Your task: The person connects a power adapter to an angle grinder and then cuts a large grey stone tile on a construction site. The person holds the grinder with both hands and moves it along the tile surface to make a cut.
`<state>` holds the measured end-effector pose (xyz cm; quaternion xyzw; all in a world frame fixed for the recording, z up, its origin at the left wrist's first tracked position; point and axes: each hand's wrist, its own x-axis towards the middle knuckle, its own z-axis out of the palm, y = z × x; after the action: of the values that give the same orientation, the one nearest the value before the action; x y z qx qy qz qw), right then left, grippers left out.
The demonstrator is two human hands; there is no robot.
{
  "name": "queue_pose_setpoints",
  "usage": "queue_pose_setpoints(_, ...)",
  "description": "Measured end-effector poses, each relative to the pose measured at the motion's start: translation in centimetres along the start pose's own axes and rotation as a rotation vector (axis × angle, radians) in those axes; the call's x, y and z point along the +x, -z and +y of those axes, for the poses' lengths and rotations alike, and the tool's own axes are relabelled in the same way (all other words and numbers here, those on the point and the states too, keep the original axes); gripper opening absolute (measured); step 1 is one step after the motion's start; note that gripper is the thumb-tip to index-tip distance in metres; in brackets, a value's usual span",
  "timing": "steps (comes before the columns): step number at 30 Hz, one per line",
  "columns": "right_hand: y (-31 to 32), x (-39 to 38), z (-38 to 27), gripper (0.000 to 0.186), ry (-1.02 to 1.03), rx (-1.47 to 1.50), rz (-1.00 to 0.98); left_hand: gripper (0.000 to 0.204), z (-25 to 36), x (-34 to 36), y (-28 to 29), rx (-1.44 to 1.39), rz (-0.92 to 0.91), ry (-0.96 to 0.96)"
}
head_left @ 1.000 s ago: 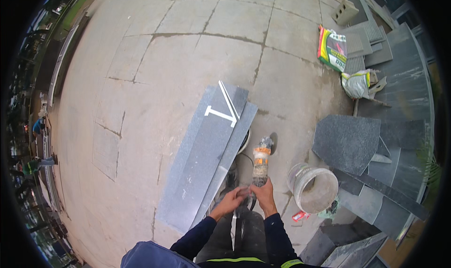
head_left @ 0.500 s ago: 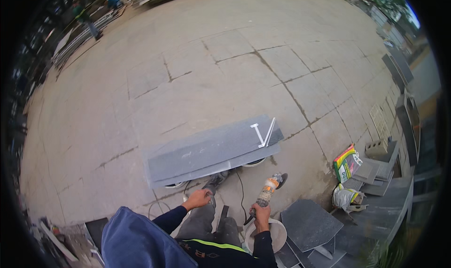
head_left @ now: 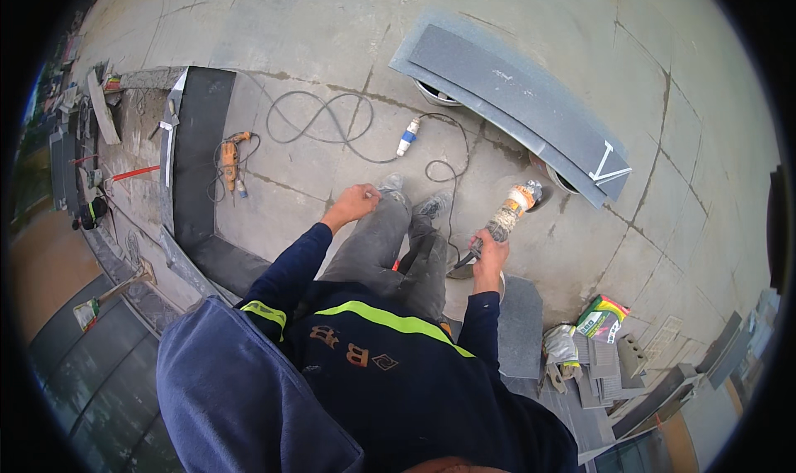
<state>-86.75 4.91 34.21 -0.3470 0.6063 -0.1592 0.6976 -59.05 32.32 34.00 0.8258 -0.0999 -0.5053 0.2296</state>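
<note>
In my right hand (head_left: pixel 491 251) is a dusty orange-and-white angle grinder (head_left: pixel 507 214), gripped by its rear handle. Its disc points away from me, just short of the grey stone slabs (head_left: pixel 514 100). These lie stacked across buckets (head_left: pixel 554 173), with a white angled ruler (head_left: pixel 608 164) on their right end. A black cord trails from the grinder to a blue-and-white plug connector (head_left: pixel 408 136). My left hand (head_left: pixel 356 203) is beside my knee, fingers curled closed, with nothing visible in it. Partly hidden under my right forearm is a pale bucket (head_left: pixel 458 299).
To the left, an orange power tool (head_left: pixel 230 162) lies beside a dark slab (head_left: pixel 199 133). A looped grey cable (head_left: pixel 319 112) crosses the paving. At right are a cut slab (head_left: pixel 521 328), a colourful bag (head_left: pixel 603 318), a white bag (head_left: pixel 561 346) and stacked tiles (head_left: pixel 599 369).
My view has turned to the left, so the slabs now appear farther right and the orange tool and cable have come into view. The grinder stays in my right hand.
</note>
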Motion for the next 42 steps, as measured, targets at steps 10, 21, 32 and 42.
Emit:
queue_pose_setpoints(10, -11.8, 0.7, 9.3, 0.02, 0.005, -0.02, 0.008, 0.036, -16.0, 14.7, 5.7, -0.168, 0.077, 0.005)
queue_pose_setpoints(21, -17.8, 4.6, 21.2, 0.022, -0.033, 0.049, 0.217, 0.038, -21.9, 32.4, 5.6, 0.324, -0.007, -0.149)
queue_pose_setpoints(32, -12.5, 6.0, 28.2, 0.027, 0.026, 0.018, 0.273, 0.031, -21.1, 34.4, -1.8, 0.32, -0.071, -0.121)
queue_pose_setpoints(42, -11.0, 9.9, 31.5, 0.048, 0.002, 0.061, 0.398, 0.037, -17.2, 44.5, -6.3, 0.263, -0.006, -0.169)
